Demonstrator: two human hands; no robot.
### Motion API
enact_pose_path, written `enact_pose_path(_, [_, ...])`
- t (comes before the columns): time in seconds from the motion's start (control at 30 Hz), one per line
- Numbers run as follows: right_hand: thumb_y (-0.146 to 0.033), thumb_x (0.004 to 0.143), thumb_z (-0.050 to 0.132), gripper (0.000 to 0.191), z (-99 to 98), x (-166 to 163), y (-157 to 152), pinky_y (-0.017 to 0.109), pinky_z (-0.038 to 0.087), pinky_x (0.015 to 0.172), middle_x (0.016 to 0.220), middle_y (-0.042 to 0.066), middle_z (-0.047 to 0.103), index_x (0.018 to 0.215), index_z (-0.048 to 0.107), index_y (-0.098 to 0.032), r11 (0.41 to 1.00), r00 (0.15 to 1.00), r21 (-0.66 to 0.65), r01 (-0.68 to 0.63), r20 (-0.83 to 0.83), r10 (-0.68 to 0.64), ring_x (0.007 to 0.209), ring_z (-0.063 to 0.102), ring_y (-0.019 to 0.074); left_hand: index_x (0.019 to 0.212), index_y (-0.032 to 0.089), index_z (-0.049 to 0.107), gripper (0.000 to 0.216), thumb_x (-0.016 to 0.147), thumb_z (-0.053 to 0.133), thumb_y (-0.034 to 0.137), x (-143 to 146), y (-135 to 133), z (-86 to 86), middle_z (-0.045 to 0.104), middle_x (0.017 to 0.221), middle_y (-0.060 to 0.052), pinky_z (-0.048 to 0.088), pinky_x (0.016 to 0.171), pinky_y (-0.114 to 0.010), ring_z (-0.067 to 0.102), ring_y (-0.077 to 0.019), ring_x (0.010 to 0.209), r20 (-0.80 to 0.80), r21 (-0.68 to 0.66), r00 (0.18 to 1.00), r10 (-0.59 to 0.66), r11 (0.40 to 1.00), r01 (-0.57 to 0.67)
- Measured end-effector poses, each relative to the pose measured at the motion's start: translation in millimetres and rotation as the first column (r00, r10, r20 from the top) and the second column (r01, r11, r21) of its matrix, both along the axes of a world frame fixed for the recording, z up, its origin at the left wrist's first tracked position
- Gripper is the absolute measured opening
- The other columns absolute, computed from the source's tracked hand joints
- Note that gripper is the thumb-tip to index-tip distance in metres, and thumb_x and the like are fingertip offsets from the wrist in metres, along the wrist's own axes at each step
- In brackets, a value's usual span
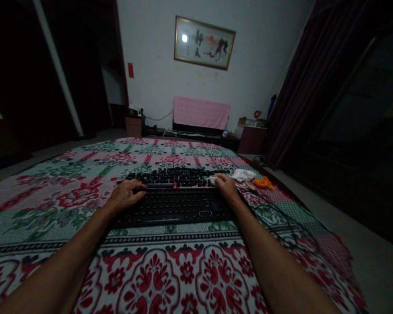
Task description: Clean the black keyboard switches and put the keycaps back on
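A black keyboard [173, 209] with its keycaps off lies on the patterned bedspread, its bare key posts showing. At its far left corner, my left hand [127, 195] has fingers and thumb closed on the edge. My right hand [226, 188] is over the far right edge, pinching a small piece of white tissue [212, 180]. Many loose black keycaps [183, 175] are spread just behind the keyboard. A grey bar-like strip [160, 186] runs along the far edge near my left hand; what it is I cannot tell.
To the right lie a crumpled white cloth or tissue [244, 175], an orange crumpled item [263, 183] and a dark cable [291, 226]. The bedspread [170, 270] covers the bed. Beyond it, a pink towel [201, 113] drapes over a screen. The room is dim.
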State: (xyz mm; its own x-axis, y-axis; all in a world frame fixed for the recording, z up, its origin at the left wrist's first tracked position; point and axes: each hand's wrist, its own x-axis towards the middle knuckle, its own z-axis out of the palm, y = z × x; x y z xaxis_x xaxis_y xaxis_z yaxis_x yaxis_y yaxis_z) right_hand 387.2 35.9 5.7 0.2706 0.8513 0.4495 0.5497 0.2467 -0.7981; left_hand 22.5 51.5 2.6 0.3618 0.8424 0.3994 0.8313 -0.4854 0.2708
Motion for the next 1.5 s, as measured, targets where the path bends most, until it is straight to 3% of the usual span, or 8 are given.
enact_pose_path(0.2, [-0.031,0.072,0.046,0.024,-3.0,-7.5,-2.3,0.025,0.044,0.070,0.079,0.003,0.065,0.081,0.064,-0.017,0.997,0.987,0.076,-0.011,0.161,-0.001,0.073,0.057,0.0146,0.090,0.023,0.067,0.034,0.072,0.045,0.042,-1.7,0.9,-0.6,0.065,0.096,-0.004,0.042,0.081,-0.033,0.056,-0.0228,0.091,-0.022,-0.001,1.000,0.014,1.000,-0.014])
enact_pose_path(0.33, [-0.022,0.074,0.044,0.025,-2.6,7.0,-0.6,0.026,0.044,0.075,0.088,0.005,0.065,0.088,0.064,-0.017,0.970,0.935,0.145,0.196,0.269,-0.229,0.081,0.056,0.0150,0.092,0.024,0.066,0.034,0.074,0.045,0.044,-6.7,7.0,-6.3,0.064,0.099,-0.003,0.042,0.080,-0.033,0.056,-0.0229,0.091,-0.047,-0.026,0.999,-0.013,1.000,0.012])
enact_pose_path(0.53, [-0.018,0.071,0.046,0.027,4.5,78.8,-11.4,0.030,0.040,0.082,0.092,0.010,0.062,0.092,0.062,-0.013,0.890,0.820,0.122,0.440,0.351,-0.453,0.088,0.054,0.0187,0.095,0.027,0.064,0.036,0.074,0.044,0.049,-12.3,15.0,-14.4,0.064,0.100,-0.001,0.041,0.082,-0.032,0.054,-0.0211,0.092,-0.048,-0.046,0.998,-0.049,0.998,0.047])
enact_pose_path(0.67, [-0.017,0.070,0.047,0.025,0.5,130.3,-28.2,0.030,0.039,0.079,0.089,0.010,0.061,0.090,0.062,-0.013,0.827,0.739,0.065,0.559,0.413,-0.532,0.084,0.053,0.0191,0.095,0.026,0.064,0.035,0.075,0.043,0.046,-11.3,13.7,-12.0,0.063,0.102,0.000,0.039,0.084,-0.029,0.053,-0.0203,0.095,-0.057,-0.099,0.998,-0.005,0.995,-0.001])
enact_pose_path(0.9, [-0.025,0.068,0.052,0.023,-12.6,155.1,-50.9,0.028,0.038,0.076,0.089,0.006,0.062,0.085,0.066,-0.018,0.841,0.715,-0.026,0.540,0.542,-0.442,0.084,0.053,0.0184,0.094,0.029,0.065,0.032,0.074,0.045,0.045,-12.8,15.2,-13.2,0.065,0.101,0.002,0.039,0.084,-0.029,0.055,-0.0196,0.095,-0.029,-0.109,1.000,-0.010,0.994,0.007])
enact_pose_path(1.07, [-0.023,0.074,0.045,0.030,-0.4,149.6,-52.7,0.029,0.034,0.084,0.103,0.004,0.059,0.097,0.063,-0.020,0.852,0.691,0.002,0.524,0.584,-0.426,0.096,0.050,0.0188,0.086,0.033,0.066,0.028,0.072,0.046,0.046,-8.9,9.1,-6.7,0.067,0.092,0.006,0.043,0.079,-0.029,0.058,-0.0188,0.087,0.020,-0.079,1.000,-0.012,0.997,0.013])
enact_pose_path(1.4, [-0.020,0.071,0.051,0.019,23.1,144.3,-1.4,0.036,0.025,0.087,0.114,0.007,0.055,0.080,0.067,-0.019,0.878,0.581,-0.091,0.469,0.781,-0.229,0.105,0.042,0.0235,0.083,0.033,0.067,0.029,0.069,0.045,0.046,-4.4,3.2,-2.1,0.067,0.095,0.003,0.043,0.082,-0.033,0.058,-0.0212,0.089,0.031,-0.078,0.999,0.034,0.996,-0.032])
enact_pose_path(1.5, [-0.018,0.074,0.048,0.024,24.6,147.3,13.9,0.038,0.024,0.086,0.109,0.010,0.057,0.092,0.064,-0.018,0.859,0.573,-0.085,0.506,0.778,-0.260,0.103,0.042,0.0239,0.084,0.032,0.067,0.031,0.069,0.045,0.047,-4.0,2.5,-1.6,0.067,0.096,0.002,0.043,0.084,-0.032,0.057,-0.0212,0.092,0.026,-0.098,0.999,0.043,0.994,-0.040])
